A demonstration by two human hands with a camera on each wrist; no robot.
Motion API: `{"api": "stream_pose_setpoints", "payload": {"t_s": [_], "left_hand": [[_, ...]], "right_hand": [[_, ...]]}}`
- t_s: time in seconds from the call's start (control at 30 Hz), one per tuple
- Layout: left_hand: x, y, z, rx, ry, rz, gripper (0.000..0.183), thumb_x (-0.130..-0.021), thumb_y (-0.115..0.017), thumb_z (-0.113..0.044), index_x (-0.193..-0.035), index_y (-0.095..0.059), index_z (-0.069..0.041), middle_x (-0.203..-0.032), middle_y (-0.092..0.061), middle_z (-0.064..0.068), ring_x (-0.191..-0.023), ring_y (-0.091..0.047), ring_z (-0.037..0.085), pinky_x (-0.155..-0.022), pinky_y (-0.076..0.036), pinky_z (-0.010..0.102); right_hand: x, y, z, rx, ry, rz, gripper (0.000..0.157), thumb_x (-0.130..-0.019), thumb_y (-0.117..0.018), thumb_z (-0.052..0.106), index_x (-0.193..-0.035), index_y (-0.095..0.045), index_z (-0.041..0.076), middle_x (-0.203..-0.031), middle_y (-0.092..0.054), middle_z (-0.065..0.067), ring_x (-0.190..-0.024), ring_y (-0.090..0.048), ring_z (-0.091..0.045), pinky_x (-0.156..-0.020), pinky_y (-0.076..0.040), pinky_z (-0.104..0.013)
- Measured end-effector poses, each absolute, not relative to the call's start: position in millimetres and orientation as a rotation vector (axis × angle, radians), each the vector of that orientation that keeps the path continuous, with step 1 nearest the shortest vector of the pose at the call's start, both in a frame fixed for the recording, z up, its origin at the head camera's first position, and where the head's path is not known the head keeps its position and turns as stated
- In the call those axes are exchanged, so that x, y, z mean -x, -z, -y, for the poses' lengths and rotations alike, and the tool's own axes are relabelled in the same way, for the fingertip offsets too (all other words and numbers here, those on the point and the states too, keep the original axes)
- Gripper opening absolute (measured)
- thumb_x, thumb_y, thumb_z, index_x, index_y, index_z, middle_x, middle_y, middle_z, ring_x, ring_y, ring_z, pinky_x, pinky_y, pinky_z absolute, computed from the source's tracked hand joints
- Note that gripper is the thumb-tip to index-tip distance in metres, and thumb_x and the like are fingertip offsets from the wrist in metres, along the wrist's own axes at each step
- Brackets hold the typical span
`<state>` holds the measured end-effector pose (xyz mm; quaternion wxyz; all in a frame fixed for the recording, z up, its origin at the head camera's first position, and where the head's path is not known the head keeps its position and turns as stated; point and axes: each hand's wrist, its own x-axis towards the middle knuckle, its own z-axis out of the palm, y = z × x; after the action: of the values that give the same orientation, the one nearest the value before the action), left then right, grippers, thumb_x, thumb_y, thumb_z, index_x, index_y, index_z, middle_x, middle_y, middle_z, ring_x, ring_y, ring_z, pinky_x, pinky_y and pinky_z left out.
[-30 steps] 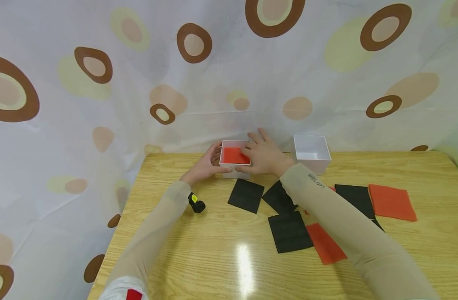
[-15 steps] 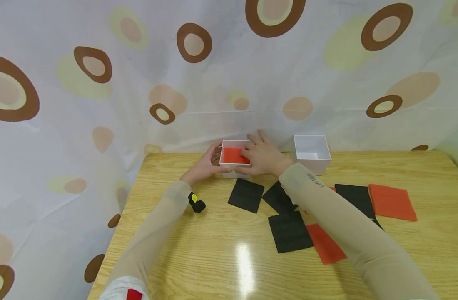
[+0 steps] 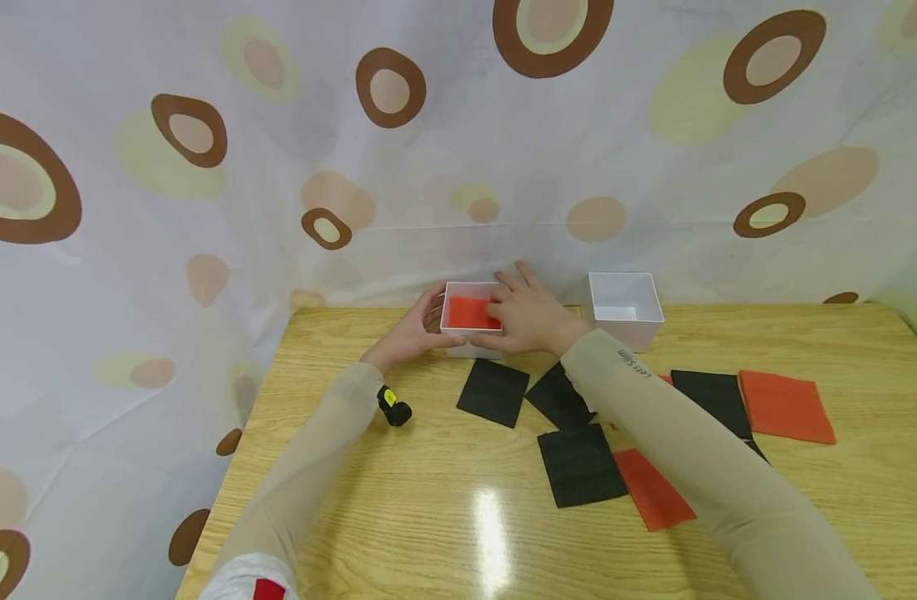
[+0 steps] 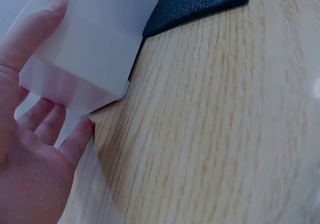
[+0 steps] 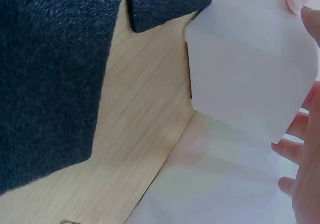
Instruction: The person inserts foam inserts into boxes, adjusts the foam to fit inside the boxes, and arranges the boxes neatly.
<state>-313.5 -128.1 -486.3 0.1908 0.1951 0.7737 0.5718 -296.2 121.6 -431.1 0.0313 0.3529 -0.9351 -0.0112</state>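
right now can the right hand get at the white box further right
Probably yes: the right white box stands near the right hand, its open top uncovered. That hand is at the left white box, though, so it would likely need to leave there first.

The wooden table [image 3: 398, 517] (pale, glossy) bears two white boxes [image 3: 629, 335], black squares [image 3: 582, 467] and red squares [image 3: 787, 406].

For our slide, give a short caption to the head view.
Left hand and right hand at a white box with a red sheet inside; black sheets lie nearby on the table.
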Motion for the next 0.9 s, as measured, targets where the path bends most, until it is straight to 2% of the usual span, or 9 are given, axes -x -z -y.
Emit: {"api": "stream_pose_setpoints", "payload": {"t_s": [0.27,0.4,0.5,0.63,0.9], "left_hand": [[312,484,126,-0.517,-1.595,-2.188,0.103,-0.091,-0.083,-0.016,-0.167,-0.014,-0.023,-0.169,-0.026,0.004,-0.156,-0.029,0.025,-0.123,-0.034,0.04],[312,485,126,-0.501,-1.593,-2.19,0.102,-0.092,-0.081,-0.015,-0.167,-0.013,-0.021,-0.17,-0.026,0.007,-0.156,-0.027,0.025,-0.123,-0.033,0.041],[313,485,127,-0.502,-1.595,-2.186,0.101,-0.093,-0.079,-0.012,-0.168,-0.011,-0.018,-0.17,-0.024,0.009,-0.157,-0.026,0.027,-0.124,-0.032,0.043],[313,483,127,-0.518,-1.59,-2.183,0.099,-0.095,-0.077,-0.01,-0.168,-0.01,-0.016,-0.17,-0.023,0.012,-0.157,-0.025,0.029,-0.124,-0.03,0.044],[314,484,127,-0.54,-1.591,-2.179,0.098,-0.095,-0.075,-0.004,-0.167,-0.01,-0.015,-0.17,-0.022,0.014,-0.157,-0.025,0.03,-0.126,-0.027,0.043]], "right_hand": [[295,432,-120,-1.105,0.043,2.884,0.063,-0.099,-0.051,0.067,-0.104,-0.081,0.011,-0.131,-0.066,-0.012,-0.148,-0.036,-0.041,-0.126,-0.01,-0.064],[295,433,-117,-1.118,0.023,2.843,0.066,-0.098,-0.051,0.069,-0.115,-0.078,0.011,-0.136,-0.066,-0.01,-0.149,-0.036,-0.04,-0.126,-0.009,-0.064],[295,432,-111,-1.124,-0.001,2.849,0.073,-0.098,-0.046,0.072,-0.13,-0.072,0.012,-0.144,-0.063,-0.007,-0.152,-0.032,-0.038,-0.126,-0.006,-0.064],[296,429,-102,-1.118,-0.045,2.916,0.078,-0.099,-0.043,0.074,-0.143,-0.063,0.013,-0.15,-0.059,-0.005,-0.156,-0.025,-0.037,-0.126,0.0,-0.063],[299,431,-94,-1.127,-0.095,2.966,0.077,-0.1,-0.042,0.071,-0.146,-0.061,0.013,-0.15,-0.059,-0.007,-0.158,-0.017,-0.039,-0.124,0.009,-0.066]]}}
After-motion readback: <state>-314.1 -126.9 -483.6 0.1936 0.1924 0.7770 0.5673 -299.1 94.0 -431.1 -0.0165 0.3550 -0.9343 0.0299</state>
